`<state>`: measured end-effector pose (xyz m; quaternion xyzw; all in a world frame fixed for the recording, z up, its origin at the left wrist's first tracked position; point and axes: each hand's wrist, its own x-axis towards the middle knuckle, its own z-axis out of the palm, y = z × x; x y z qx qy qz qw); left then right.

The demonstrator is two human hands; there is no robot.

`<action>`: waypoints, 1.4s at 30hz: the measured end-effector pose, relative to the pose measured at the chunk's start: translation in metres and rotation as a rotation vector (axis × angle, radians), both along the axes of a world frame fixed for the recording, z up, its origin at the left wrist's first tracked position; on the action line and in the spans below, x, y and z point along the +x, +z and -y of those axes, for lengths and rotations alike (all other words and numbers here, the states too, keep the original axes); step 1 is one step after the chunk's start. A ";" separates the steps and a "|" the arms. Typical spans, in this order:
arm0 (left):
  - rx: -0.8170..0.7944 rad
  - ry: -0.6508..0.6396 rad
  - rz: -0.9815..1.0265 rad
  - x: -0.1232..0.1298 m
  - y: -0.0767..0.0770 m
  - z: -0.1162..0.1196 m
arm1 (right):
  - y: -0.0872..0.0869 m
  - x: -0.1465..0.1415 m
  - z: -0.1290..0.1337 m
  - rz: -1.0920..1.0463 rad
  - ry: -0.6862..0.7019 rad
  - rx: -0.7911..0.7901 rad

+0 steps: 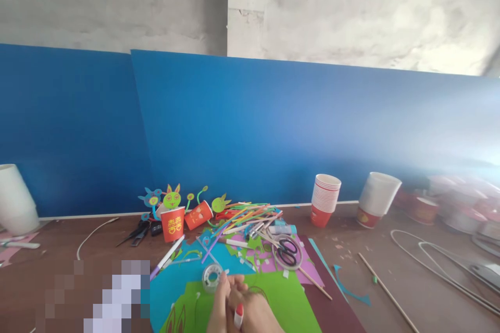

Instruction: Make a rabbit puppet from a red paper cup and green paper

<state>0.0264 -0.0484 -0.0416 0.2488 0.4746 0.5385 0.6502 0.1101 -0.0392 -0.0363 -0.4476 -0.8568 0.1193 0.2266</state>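
Note:
My left hand (219, 299) and my right hand (253, 309) are close together over green paper (291, 299), at the bottom middle. From my right hand juts a white marker (238, 317) with a red end. My left hand's fingers are curled against the right; what they hold, if anything, is hidden. A clear tape roll (206, 282) lies right beside my left hand. Pencil-like outlines of pointed ears (176, 320) show on the green paper, left of my hands, and a curved line (258, 290) runs behind my right hand.
Blue paper (167, 283), scissors (287, 252), colourful pipe cleaners or straws (250, 213) and paper scraps crowd the middle. Red cups (173, 225) with paper animal faces stand behind. Stacked paper cups (326, 197), a wooden stick (386, 291) and a cable (441, 260) are at right.

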 end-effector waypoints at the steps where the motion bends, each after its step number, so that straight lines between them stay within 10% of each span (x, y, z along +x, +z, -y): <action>1: 0.032 0.031 -0.053 -0.003 0.002 -0.004 | 0.000 0.000 0.001 -0.010 0.013 -0.005; 9: 0.404 0.131 -0.463 -0.045 0.055 -0.020 | 0.018 0.007 -0.014 -0.541 -0.173 -0.417; 15: 0.437 0.188 -0.501 -0.044 0.053 -0.018 | 0.039 0.029 -0.036 -0.909 -0.169 -0.717; 26: 0.760 -0.501 -1.457 -0.037 0.030 -0.008 | 0.048 0.094 -0.065 -0.277 -0.392 -0.213; 30: 0.779 -0.571 -1.499 -0.037 0.023 -0.009 | 0.050 0.089 -0.062 -0.140 -0.270 -0.212; 42: 0.698 -0.602 -1.502 -0.033 0.032 -0.006 | 0.049 0.109 -0.067 0.261 -0.539 -0.169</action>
